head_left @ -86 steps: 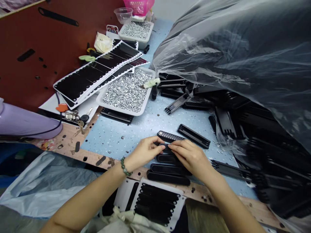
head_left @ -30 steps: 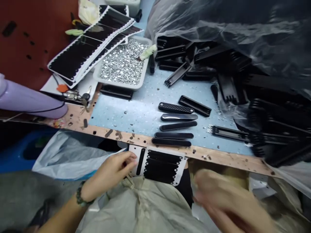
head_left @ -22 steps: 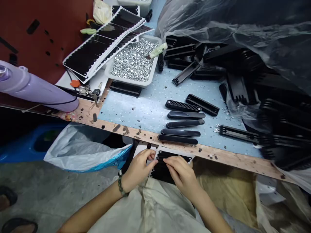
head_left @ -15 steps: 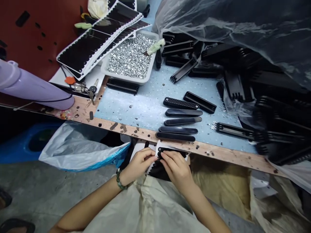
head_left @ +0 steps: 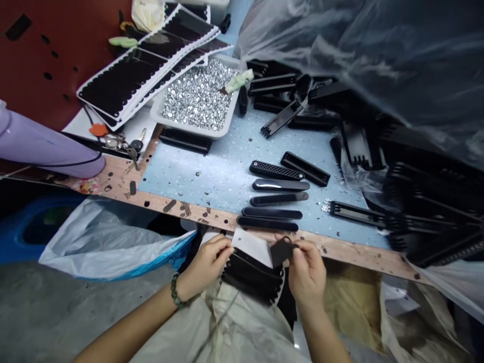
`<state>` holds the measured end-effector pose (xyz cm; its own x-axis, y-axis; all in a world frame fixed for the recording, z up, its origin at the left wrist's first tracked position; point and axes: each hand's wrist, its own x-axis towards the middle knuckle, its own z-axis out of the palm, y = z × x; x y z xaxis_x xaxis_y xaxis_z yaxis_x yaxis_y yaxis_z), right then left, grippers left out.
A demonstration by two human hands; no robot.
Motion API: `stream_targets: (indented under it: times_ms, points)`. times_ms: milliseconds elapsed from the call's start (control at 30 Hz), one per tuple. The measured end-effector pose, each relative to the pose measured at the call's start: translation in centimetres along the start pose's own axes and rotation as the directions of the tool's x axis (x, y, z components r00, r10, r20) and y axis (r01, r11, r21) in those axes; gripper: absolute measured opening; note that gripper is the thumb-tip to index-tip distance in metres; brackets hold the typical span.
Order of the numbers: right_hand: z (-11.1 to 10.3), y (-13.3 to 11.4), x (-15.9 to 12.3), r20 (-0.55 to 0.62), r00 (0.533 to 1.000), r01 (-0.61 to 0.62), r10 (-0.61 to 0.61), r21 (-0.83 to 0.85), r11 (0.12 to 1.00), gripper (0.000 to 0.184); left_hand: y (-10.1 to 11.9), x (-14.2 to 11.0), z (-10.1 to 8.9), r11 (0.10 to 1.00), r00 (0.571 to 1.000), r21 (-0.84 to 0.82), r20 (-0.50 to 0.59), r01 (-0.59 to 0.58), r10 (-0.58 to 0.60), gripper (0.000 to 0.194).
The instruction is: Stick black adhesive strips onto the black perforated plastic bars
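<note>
In the head view my left hand (head_left: 206, 264), with a green bead bracelet at the wrist, pinches the left edge of a white backing sheet (head_left: 249, 243) at the bench's front edge. My right hand (head_left: 309, 272) is closed on a black adhesive film (head_left: 280, 251), lifted and folded away from the white backing. Below both hands a sheet of black stickers (head_left: 253, 277) with scalloped edges lies over my lap. Just beyond the hands, several long black plastic pieces (head_left: 270, 223) lie side by side on the bench; one has a crosshatched face (head_left: 277, 170).
A white tray (head_left: 223, 132) of small metal parts stands at the back, with black sticker sheets (head_left: 117, 85) leaning over it. Black plastic pieces lie piled under clear plastic (head_left: 302, 40) at right. Keys (head_left: 132, 156) and a purple bottle (head_left: 45, 143) are left; a plastic bag (head_left: 113, 242) hangs below.
My right hand has moved right and peeled the black film up from its backing, baring white paper. My left hand stays at the sheet's left edge. The view has shifted slightly.
</note>
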<state>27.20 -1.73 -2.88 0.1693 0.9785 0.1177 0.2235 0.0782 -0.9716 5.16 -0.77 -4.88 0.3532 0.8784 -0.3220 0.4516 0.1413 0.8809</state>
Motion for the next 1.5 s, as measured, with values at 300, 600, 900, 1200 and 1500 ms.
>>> stream_targets:
  times_ms: [300,600,900,1200,1500]
  points:
    - [-1.2,-2.2,3.2,0.115,0.969,0.239,-0.217,-0.227,0.944,0.017,3.7,-0.3,-3.9,0.917,0.973,0.331,0.01,-0.222,0.232,0.018]
    - [1.3,-1.2,0.4,0.348,0.903,0.329,-0.252,-0.184,0.926,0.025,3.5,1.8,-2.1,0.721,0.779,0.365,0.021,-0.59,0.627,0.022]
    - [-2.9,-2.2,2.0,-0.255,0.939,-0.092,0.233,0.465,0.881,0.007,-0.4,0.2,-2.1,0.455,0.764,0.647,0.336,-0.612,0.551,0.032]
    - [-5.2,-3.9,4.7,-0.309,0.944,0.183,-0.114,0.203,0.962,0.013,1.3,0.2,-6.6,0.538,0.735,0.542,0.253,-0.646,0.629,0.044]
    - [-2.5,-3.7,15.4,0.178,0.907,0.42,-0.381,-0.34,0.842,0.012,6.3,12.7,-10.5,0.909,0.903,0.218,-0.169,-0.356,0.394,0.036]
